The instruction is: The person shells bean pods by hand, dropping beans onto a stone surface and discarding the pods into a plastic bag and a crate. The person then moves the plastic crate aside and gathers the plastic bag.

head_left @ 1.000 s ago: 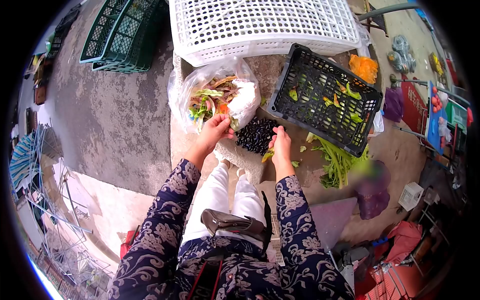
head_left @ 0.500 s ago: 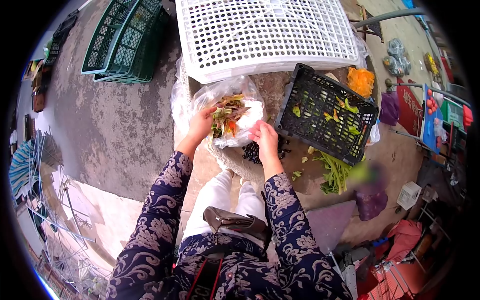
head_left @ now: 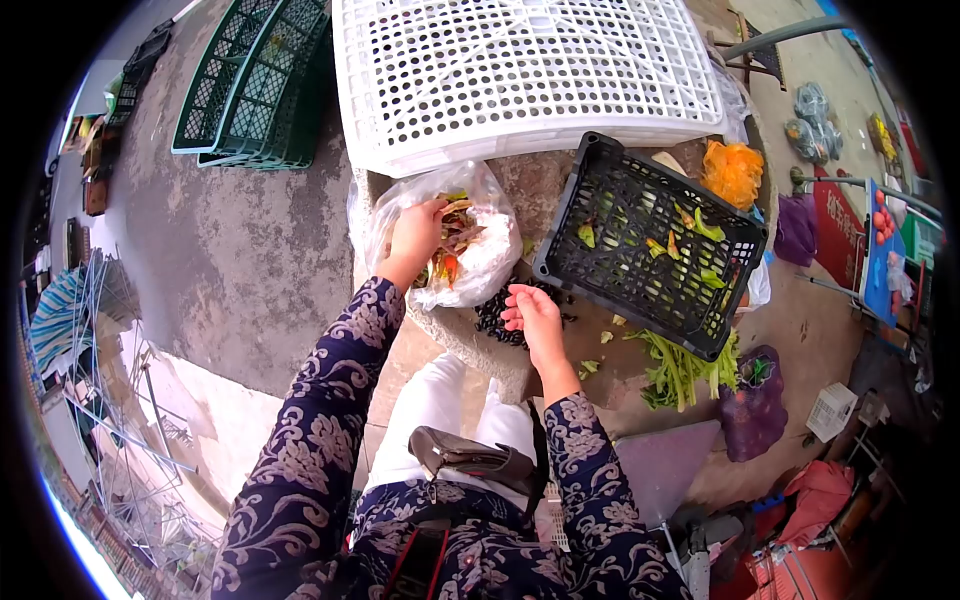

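Note:
A clear plastic bag [head_left: 493, 270] stands open on the stone ledge, with wilted vegetable scraps [head_left: 458, 228] and something white inside. My left hand [head_left: 413, 240] reaches over its left side, fingers curled down among the scraps; what they pinch, if anything, is hidden. To the right of the bag, my right hand [head_left: 538, 318] hangs with bent fingers slightly apart and nothing in them. Small black pieces [head_left: 497, 322] lie in a heap below the bag, close to my right fingertips. A black plastic crate [head_left: 640, 290] with leafy scraps stands beyond that hand.
A large white perforated crate [head_left: 520, 75] covers the far side of the ledge. Green celery-like stalks [head_left: 675, 375] lie under the black crate's near edge, beside a purple net bag [head_left: 755, 415]. Orange netting [head_left: 733, 173] sits at the right; green crates [head_left: 250, 80] stand at the left.
My left hand has gone further over the bag, its back now turned up across the scraps. My right hand has moved away from the bag, down and right. The view has shifted slightly.

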`<state>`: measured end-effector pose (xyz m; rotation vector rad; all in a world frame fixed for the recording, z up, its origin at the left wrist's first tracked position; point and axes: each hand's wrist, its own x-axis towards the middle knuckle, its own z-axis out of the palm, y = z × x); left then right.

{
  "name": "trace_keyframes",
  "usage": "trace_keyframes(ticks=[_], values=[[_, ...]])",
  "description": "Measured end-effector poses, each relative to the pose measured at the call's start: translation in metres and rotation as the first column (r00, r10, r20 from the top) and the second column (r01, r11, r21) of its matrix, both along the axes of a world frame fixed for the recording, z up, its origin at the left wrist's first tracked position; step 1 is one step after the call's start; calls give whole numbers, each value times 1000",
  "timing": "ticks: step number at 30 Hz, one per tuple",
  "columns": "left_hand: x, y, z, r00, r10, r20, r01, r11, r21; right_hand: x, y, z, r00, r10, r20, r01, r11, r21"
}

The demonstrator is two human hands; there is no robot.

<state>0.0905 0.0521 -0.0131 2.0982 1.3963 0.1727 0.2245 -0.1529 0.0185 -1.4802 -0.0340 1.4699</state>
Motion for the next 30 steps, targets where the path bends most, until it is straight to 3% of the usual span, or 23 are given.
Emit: trace_keyframes(ticks=[4, 7, 10, 11, 13, 15, 17, 18, 19, 21, 22, 23, 25, 26, 29, 30], values=[[14, 33, -34, 954, -70, -292, 83, 996, 34, 19, -7, -7, 999, 39, 10, -39, 999, -5], [21, 40, -44, 831, -174, -528, 219, 975, 23, 29, -19, -14, 996, 82, 42, -82, 997, -7], [33, 40, -34, 871, -163, -464, 150, 986, -65, 47, -31, 2, 991, 99, 92, -108, 989, 97], [41, 27, -19, 921, -115, -373, 157, 984, 84, 58, -31, 17, 990, 95, 105, -109, 985, 137], [69, 2, 23, 989, -132, -60, 140, 976, 167, 91, -34, 38, 960, 50, 276, -106, 975, 193], [109, -34, 64, 959, -161, 235, 159, 987, 28, 134, -37, 48, 780, 0, 626, -113, 984, 141], [148, -67, 78, 885, -289, 364, 328, 943, -49, 185, -35, 60, 529, 150, 835, -123, 987, -100], [167, -81, 73, 862, -348, 367, 387, 921, -36, 210, -39, 51, 226, 267, 937, -109, 962, -248], [182, -94, 58, 838, -404, 367, 442, 897, -22, 230, -40, 41, -94, 376, 922, -49, 923, -381], [207, -114, 20, 881, -471, 44, 464, 878, 116, 253, -26, 55, -72, 677, 732, 101, 735, -670], [215, -114, 8, 848, -513, -137, 526, 846, 91, 264, -26, 47, -117, 741, 662, 94, 671, -735], [220, -116, -4, 851, -483, -207, 512, 851, 119, 269, -27, 35, -160, 796, 583, 93, 600, -794], [224, -112, -25, 836, -472, -280, 491, 871, -3, 273, -32, 12, -243, 880, 408, 95, 440, -893], [220, -109, -32, 862, -455, -224, 480, 875, 70, 277, -38, 5, -302, 857, 418, 85, 461, -884], [216, -93, -45, 903, -428, -40, 430, 899, 80, 292, -38, 17, -256, 788, 560, -60, 566, -823], [222, -92, -37, 917, -390, 87, 391, 920, 10, 295, -31, 30, -259, 703, 662, -133, 653, -745]])
